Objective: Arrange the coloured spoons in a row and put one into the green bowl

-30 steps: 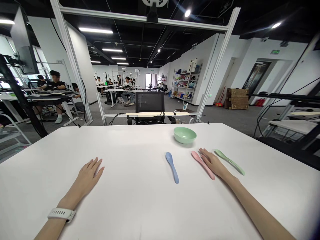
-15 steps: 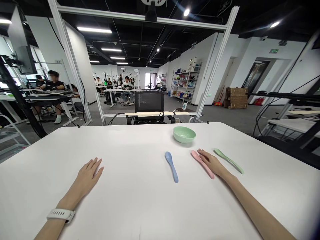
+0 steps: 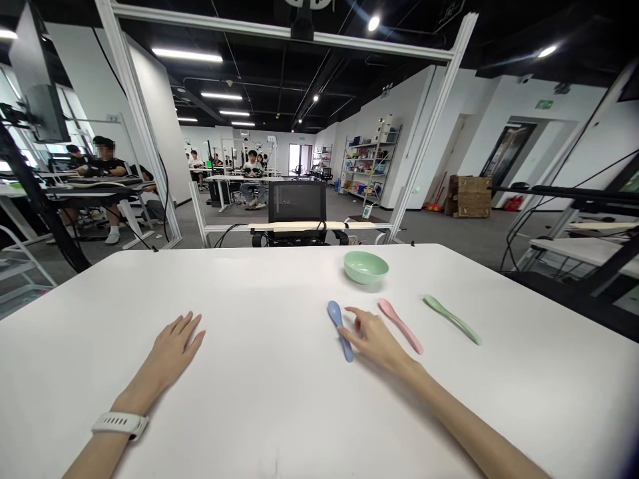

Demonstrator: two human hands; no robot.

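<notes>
The left hand (image 3: 172, 349) lies open and empty on the white bench (image 3: 249, 406), with open room around it. The right hand (image 3: 374, 339) curls loosely over the blue plastic spoon (image 3: 340, 329); whether it grips, I cannot tell. A pink spoon (image 3: 401, 324) and green spoon (image 3: 452, 319) lie to the right, their scoops angled toward the green bowl (image 3: 366, 267) near the far edge.

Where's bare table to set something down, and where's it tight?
Free: white tabletop between the left hand and the blue plastic spoon, and right of the green plastic spoon. Crowded: the right hand at the blue spoon, by the pink plastic spoon, below the pale green bowl.
</notes>
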